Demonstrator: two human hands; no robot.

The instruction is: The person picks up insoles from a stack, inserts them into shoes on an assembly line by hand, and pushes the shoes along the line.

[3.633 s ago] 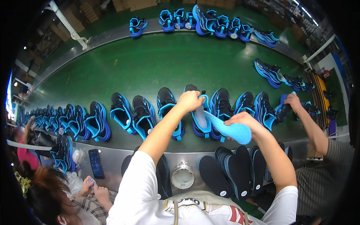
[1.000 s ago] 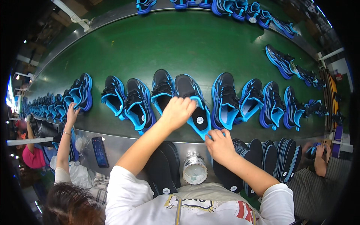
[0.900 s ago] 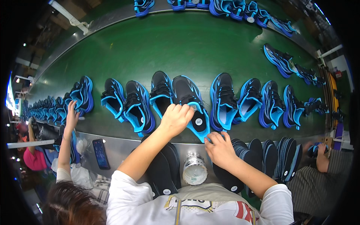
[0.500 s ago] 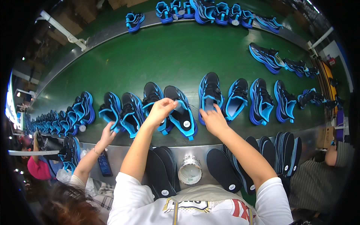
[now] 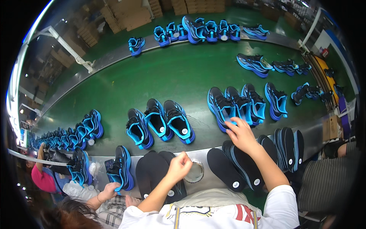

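A round, open-mouthed container (image 5: 198, 177) with a ragged, shiny rim stands on the table's (image 5: 114, 89) metal edge. Just left of it, the left hand (image 5: 180, 166) hangs over flat, matte-black insoles (image 5: 149, 171), fingers curled closely together. Up and right of the container, the right hand (image 5: 241, 134) has its fingers spread near the heels of a cluster of shoes (image 5: 221, 107), with black mesh-like uppers and wavy blue soles; whether it touches them I cannot tell. Fanned insoles (image 5: 244, 166) bearing round white stickers lie right of the container. Beyond it, up and left, stand three tilted shoes (image 5: 179, 121) with glossy blue collars.
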